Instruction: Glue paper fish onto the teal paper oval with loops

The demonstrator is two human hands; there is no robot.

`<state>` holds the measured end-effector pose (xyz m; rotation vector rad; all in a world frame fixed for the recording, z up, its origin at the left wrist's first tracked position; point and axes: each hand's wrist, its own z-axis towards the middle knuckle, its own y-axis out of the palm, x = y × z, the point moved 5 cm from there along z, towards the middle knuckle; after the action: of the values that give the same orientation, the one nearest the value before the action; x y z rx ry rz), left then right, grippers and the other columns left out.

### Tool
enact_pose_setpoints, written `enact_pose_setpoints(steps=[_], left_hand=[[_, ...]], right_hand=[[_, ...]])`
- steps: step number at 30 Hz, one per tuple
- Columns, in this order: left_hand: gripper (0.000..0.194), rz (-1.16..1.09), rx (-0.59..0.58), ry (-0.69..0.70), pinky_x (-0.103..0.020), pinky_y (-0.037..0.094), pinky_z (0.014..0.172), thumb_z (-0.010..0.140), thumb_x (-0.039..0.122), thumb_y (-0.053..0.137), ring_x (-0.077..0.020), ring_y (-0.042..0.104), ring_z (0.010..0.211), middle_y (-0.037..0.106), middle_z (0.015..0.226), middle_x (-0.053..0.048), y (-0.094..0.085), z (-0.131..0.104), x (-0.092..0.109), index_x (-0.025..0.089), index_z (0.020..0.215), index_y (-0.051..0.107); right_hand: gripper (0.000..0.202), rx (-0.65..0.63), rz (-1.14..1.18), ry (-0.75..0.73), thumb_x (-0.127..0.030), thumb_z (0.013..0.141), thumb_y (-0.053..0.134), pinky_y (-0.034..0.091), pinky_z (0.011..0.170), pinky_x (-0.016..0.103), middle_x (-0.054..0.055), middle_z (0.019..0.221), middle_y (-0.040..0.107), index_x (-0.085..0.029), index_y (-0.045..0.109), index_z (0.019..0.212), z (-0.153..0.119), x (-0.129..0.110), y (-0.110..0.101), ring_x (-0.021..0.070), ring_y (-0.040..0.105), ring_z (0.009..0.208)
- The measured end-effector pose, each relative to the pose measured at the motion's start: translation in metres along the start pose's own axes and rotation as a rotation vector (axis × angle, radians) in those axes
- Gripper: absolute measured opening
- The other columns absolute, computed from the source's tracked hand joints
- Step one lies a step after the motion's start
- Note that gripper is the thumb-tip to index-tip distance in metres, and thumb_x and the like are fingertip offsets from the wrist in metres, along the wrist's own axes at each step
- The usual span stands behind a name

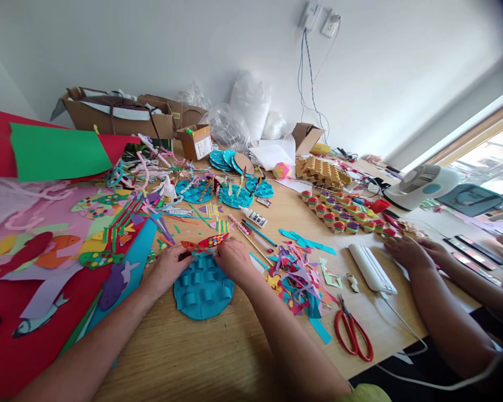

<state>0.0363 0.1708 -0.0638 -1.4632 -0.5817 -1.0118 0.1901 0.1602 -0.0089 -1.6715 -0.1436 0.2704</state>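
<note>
Your left hand pinched the paper fish above the blue disc; your right hand curled beside the fish, its grip hidden.

No wording legible to me. Small cardboard box: white label, dark print too small for me to read. Glue bottle lying on the table: dark label print, blurred. Upright glue bottle: markings I cannot make out.
</note>
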Motion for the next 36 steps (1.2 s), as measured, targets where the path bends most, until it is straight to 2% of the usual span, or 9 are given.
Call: enact_pose_setpoints(steps=[7, 20, 27, 36], left_hand=[[0.016, -0.009, 0.006, 0.036, -0.034, 0.045, 0.080, 0.070, 0.029, 0.056, -0.0240, 0.062, 0.087, 0.069, 0.080, -0.003, 0.0006, -0.0003, 0.0023, 0.020, 0.075, 0.068], [0.012, 0.042, 0.031, -0.001, -0.028, 0.046, 0.068, 0.070, 0.024, 0.058, -0.0203, 0.062, 0.074, 0.069, 0.077, -0.002, -0.0010, -0.0012, 0.0039, 0.020, 0.074, 0.068], [0.011, 0.048, 0.014, 0.000, -0.030, 0.046, 0.074, 0.071, 0.025, 0.057, -0.0214, 0.061, 0.081, 0.067, 0.077, -0.002, 0.0004, -0.0009, 0.0027, 0.020, 0.072, 0.066], [0.013, 0.077, 0.035, -0.027, -0.027, 0.045, 0.063, 0.070, 0.028, 0.057, -0.0198, 0.060, 0.069, 0.066, 0.072, -0.002, -0.0025, -0.0019, 0.0063, 0.019, 0.067, 0.065]], right_hand=[[0.024, -0.002, -0.002, 0.017, -0.018, 0.076, 0.046, 0.040, 0.065, 0.030, 0.014, 0.080, 0.068, -0.012, 0.070, 0.076, 0.0013, 0.0004, 0.0030, 0.0243, 0.060, 0.083], [0.024, -0.010, 0.011, 0.034, -0.018, 0.076, 0.045, 0.041, 0.064, 0.028, 0.013, 0.083, 0.068, -0.013, 0.068, 0.077, 0.0020, 0.0020, 0.0041, 0.0228, 0.059, 0.084], [0.022, -0.019, 0.006, 0.026, -0.018, 0.074, 0.047, 0.042, 0.065, 0.028, 0.015, 0.083, 0.067, -0.012, 0.068, 0.078, 0.0044, 0.0014, 0.0042, 0.0236, 0.060, 0.087], [0.022, -0.022, 0.010, 0.021, -0.016, 0.075, 0.047, 0.042, 0.068, 0.030, 0.013, 0.083, 0.068, -0.013, 0.068, 0.078, 0.0030, -0.0005, 0.0057, 0.0239, 0.059, 0.087]])
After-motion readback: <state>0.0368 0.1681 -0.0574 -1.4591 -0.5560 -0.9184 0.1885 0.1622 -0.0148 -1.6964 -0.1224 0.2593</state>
